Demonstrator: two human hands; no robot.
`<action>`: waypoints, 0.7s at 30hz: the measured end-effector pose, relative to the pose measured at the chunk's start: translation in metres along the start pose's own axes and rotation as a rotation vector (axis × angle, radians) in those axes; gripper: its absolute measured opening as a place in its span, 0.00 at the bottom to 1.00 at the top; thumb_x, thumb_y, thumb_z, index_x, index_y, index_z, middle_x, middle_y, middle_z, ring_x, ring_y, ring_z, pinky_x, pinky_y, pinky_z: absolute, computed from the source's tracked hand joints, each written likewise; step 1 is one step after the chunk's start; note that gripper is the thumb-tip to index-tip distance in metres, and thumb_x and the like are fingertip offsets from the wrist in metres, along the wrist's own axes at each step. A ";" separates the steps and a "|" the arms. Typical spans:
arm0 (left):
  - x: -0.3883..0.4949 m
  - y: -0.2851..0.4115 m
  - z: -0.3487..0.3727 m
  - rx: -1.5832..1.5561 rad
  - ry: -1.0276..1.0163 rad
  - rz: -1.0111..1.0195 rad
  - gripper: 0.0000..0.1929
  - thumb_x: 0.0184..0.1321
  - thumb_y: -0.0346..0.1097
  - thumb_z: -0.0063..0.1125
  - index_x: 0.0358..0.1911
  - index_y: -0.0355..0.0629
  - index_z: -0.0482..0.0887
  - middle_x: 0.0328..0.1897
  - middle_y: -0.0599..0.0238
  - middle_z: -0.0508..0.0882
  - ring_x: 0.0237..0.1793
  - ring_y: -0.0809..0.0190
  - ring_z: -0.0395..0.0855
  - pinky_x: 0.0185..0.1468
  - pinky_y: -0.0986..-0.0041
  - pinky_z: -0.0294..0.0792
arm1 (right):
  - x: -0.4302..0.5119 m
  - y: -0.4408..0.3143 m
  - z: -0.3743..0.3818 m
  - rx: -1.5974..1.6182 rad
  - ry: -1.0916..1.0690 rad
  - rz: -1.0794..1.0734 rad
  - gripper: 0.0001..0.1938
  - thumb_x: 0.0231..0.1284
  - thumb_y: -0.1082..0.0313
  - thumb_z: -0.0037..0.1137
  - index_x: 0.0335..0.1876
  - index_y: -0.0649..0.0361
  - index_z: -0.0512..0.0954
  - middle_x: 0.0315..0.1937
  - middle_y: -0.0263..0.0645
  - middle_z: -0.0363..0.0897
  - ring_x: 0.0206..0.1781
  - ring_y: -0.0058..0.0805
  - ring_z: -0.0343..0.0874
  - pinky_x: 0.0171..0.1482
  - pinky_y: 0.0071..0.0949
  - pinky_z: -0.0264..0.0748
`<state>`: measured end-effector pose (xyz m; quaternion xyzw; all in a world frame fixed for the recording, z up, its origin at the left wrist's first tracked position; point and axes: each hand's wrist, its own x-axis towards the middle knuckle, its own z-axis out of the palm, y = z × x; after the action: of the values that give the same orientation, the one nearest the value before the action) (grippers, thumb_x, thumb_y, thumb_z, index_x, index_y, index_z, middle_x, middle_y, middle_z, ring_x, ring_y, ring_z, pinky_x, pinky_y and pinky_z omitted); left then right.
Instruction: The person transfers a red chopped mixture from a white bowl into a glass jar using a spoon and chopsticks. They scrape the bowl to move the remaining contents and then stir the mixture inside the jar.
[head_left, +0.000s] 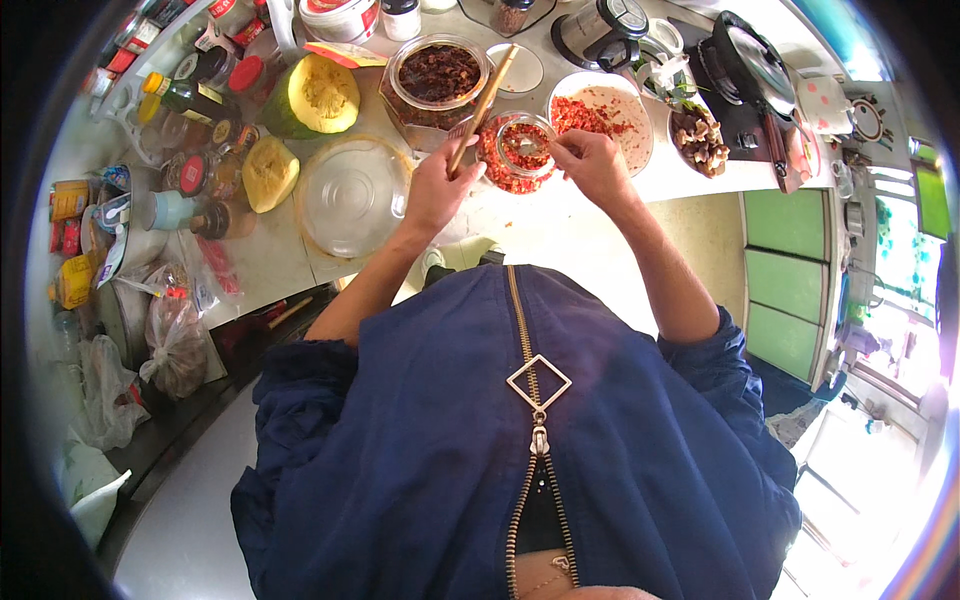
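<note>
My left hand (441, 186) grips a pair of wooden chopsticks (489, 94) that slant up and away from me. Just right of it, a glass jar (499, 174) of chopped red chili stands at the counter's front edge. My right hand (598, 166) is at the jar's right rim, thumb and fingers pinched on what looks like a metal spoon (529, 142), whose bowl shows inside the mouth. Behind that hand, a white bowl (639, 150) holds more chopped chili along its left side. A larger jar (405, 112) of dark red chili stands behind my left hand.
Left on the counter (277, 262) are a round clear lid (352, 196), cut squash pieces (322, 97) and several bottles and jars. A small white bowl (523, 73) and a kettle (600, 34) stand behind. Dried mushrooms (697, 142) and a lidded pan (754, 67) are at the right.
</note>
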<state>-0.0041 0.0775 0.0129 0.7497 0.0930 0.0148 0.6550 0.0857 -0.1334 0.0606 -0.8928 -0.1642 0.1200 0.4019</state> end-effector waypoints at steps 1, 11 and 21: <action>-0.001 0.001 -0.004 -0.022 0.000 -0.004 0.20 0.57 0.34 0.61 0.54 0.41 0.77 0.14 0.76 0.68 0.16 0.75 0.64 0.22 0.79 0.60 | 0.002 0.000 0.000 -0.057 -0.006 0.015 0.09 0.55 0.64 0.58 0.32 0.62 0.81 0.24 0.47 0.80 0.29 0.43 0.81 0.34 0.36 0.76; -0.012 0.001 -0.032 -0.078 0.062 -0.021 0.16 0.60 0.33 0.59 0.52 0.41 0.79 0.18 0.80 0.65 0.20 0.78 0.62 0.25 0.83 0.57 | 0.024 -0.010 -0.010 -0.149 -0.053 0.123 0.06 0.56 0.68 0.55 0.32 0.61 0.80 0.21 0.44 0.79 0.27 0.36 0.82 0.36 0.35 0.76; -0.011 -0.010 -0.037 -0.130 0.049 0.015 0.14 0.59 0.36 0.61 0.46 0.38 0.81 0.16 0.74 0.71 0.18 0.75 0.66 0.23 0.79 0.61 | 0.041 -0.022 -0.001 -0.672 -0.264 -0.089 0.11 0.57 0.61 0.52 0.35 0.60 0.80 0.33 0.49 0.81 0.40 0.47 0.81 0.43 0.44 0.75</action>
<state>-0.0213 0.1131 0.0098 0.7057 0.1020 0.0442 0.6997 0.1191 -0.1039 0.0746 -0.9439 -0.2835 0.1562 0.0660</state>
